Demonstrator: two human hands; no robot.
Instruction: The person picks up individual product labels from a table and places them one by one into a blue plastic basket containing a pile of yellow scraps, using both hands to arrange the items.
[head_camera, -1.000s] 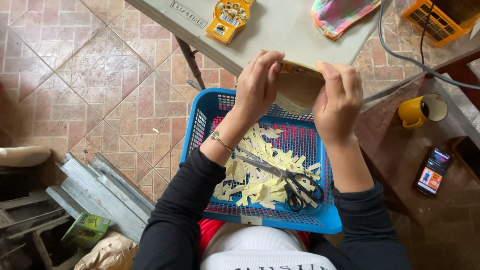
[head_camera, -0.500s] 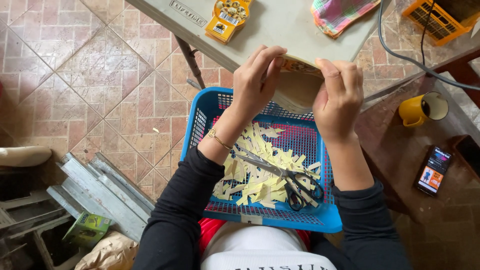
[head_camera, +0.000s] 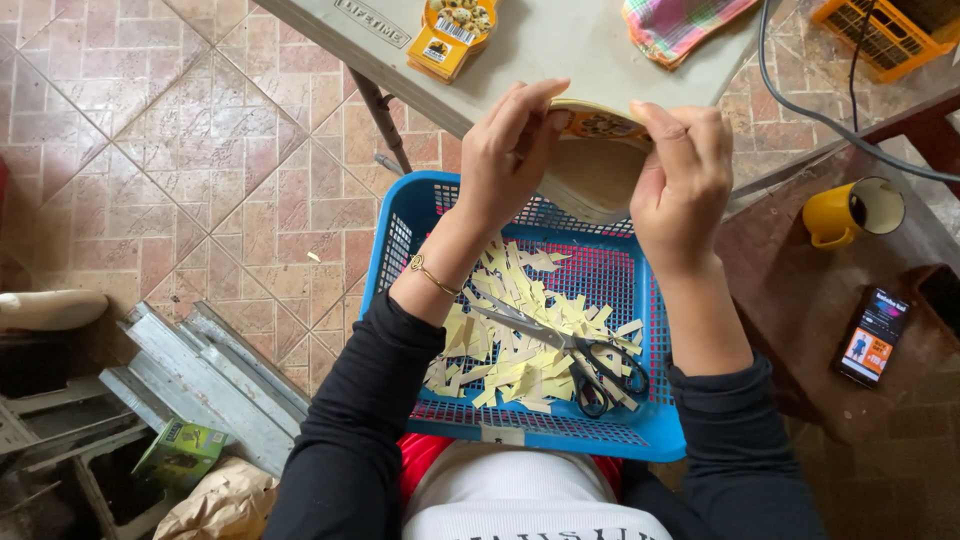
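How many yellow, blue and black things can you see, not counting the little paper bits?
Yellow: 2, the mug and the card packet on the table
Blue: 1, the basket
Black: 2, the scissors and the phone
Total: 5

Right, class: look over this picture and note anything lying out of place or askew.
Black-handled scissors lie loose and slanted on a heap of pale yellow paper strips in the blue plastic basket. Grey metal channels and a small green box lie askew on the tiled floor. Both hands, left hand and right hand, grip a stack of cards.
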